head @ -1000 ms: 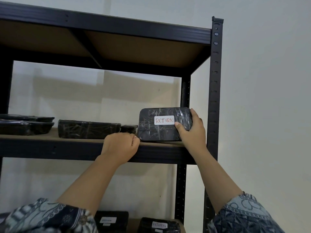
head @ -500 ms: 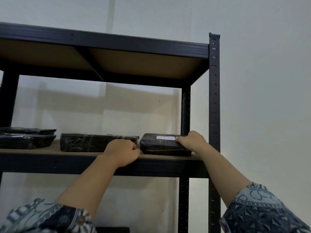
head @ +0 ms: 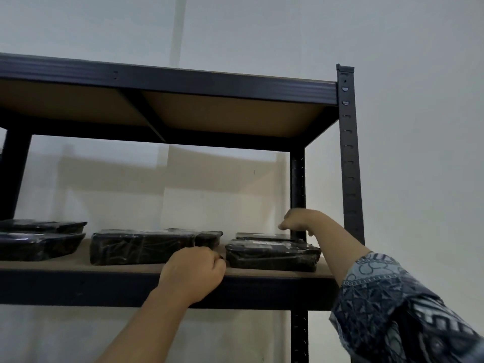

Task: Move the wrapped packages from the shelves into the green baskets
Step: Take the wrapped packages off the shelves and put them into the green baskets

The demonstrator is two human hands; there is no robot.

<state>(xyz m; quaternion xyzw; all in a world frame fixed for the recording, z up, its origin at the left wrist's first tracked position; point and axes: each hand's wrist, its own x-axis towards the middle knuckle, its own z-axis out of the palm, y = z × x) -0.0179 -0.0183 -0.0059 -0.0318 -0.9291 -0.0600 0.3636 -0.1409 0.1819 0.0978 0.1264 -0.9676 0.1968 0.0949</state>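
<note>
Several black film-wrapped packages lie on the middle shelf (head: 78, 265). One flat package (head: 272, 256) sits at the shelf's right end, with another package (head: 262, 236) just behind it. My right hand (head: 296, 220) hovers above the rear package with its fingers bent downward and holds nothing. My left hand (head: 192, 273) grips the shelf's front edge just left of the right-end package. A long package (head: 141, 247) and a smaller package (head: 209, 238) lie in the middle. Two stacked packages (head: 39, 244) sit at the left. No green basket is in view.
The black metal rack has an upper shelf board (head: 222, 113) close overhead and a perforated upright post (head: 349, 158) at the right. A pale wall is behind and to the right.
My right hand laid the labelled package flat on the shelf, let go of it and rose toward the back. My left hand stayed on the shelf edge. The view tilted upward.
</note>
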